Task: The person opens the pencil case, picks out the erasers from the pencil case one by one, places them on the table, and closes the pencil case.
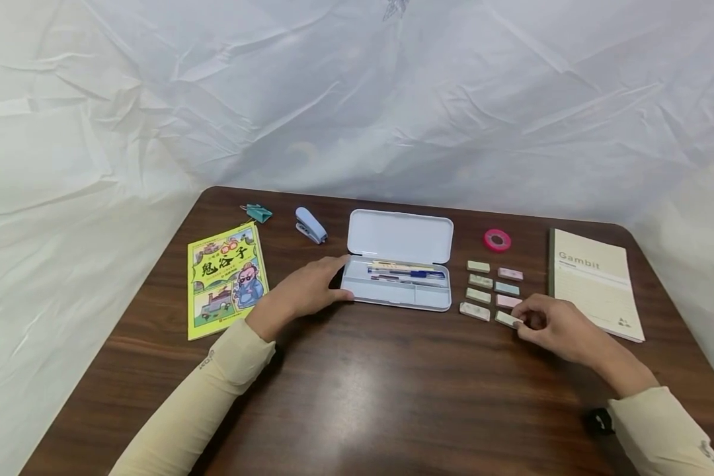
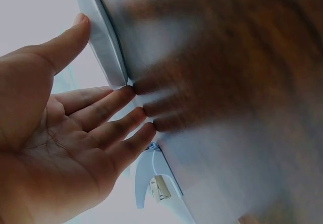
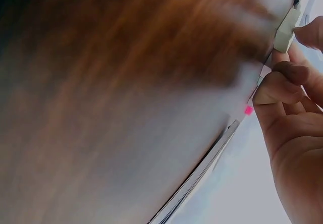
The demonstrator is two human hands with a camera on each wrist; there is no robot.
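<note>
A pale blue pencil case [image 1: 363,292] lies with its lid up, holding several pens [image 1: 413,272] in its long compartment. My left hand [image 1: 315,285] is at the case's left end, thumb at the near corner; in the left wrist view its fingers [image 2: 116,103] are extended beside the case [image 2: 108,42]. Several small block erasers [image 1: 475,311] stand in two columns to the right of the case. My right hand [image 1: 556,327] pinches the nearest eraser of the right column [image 1: 507,320] between thumb and finger, the pale green eraser [image 3: 286,32] in the right wrist view.
On the left lies a yellow comic-style book [image 1: 229,281], with a teal clip-like item [image 1: 258,212] and a light blue stapler [image 1: 311,225] behind it. A pink ring-shaped tape roll [image 1: 497,240] sits behind the erasers. A cream notebook [image 1: 595,281] lies right.
</note>
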